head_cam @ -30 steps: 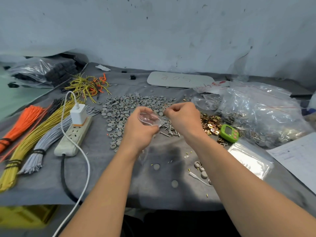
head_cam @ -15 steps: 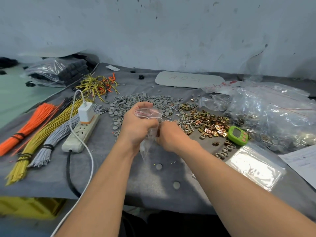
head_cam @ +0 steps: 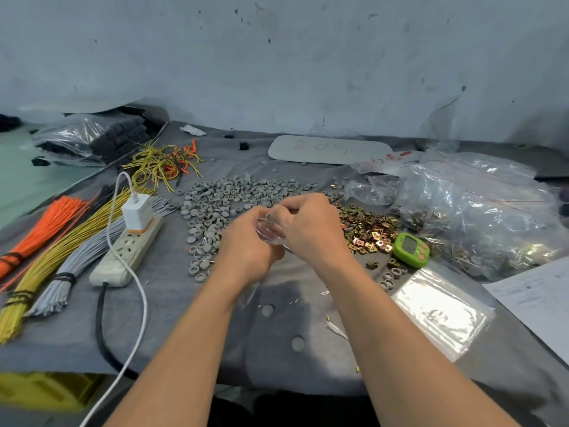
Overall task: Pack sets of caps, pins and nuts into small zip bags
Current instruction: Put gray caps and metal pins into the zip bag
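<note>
**Mid-run: one small zip bag at the filling stage, plenty of loose stock left.**

On the table (head_cam: 172, 303), the big clear bags (head_cam: 480, 217) at the right held what looked like finished sets. The wide heap of grey caps (head_cam: 234, 195) and the smaller heap of brass nuts (head_cam: 366, 229) lay loose, and a stack of empty bags (head_cam: 440, 309) waited nearby, so I judged much was left. The left hand (head_cam: 246, 251) curled its grip round the small zip bag (head_cam: 268, 234) above the caps' near edge. The right hand (head_cam: 311, 229) pinched its grip on the bag's mouth; I could not tell whether it also held a part. A pale board (head_cam: 329, 149) bore handwriting like "50". The print on the paper sheet (head_cam: 535, 297) and the display of the green timer (head_cam: 411, 249) were unreadable.
</note>
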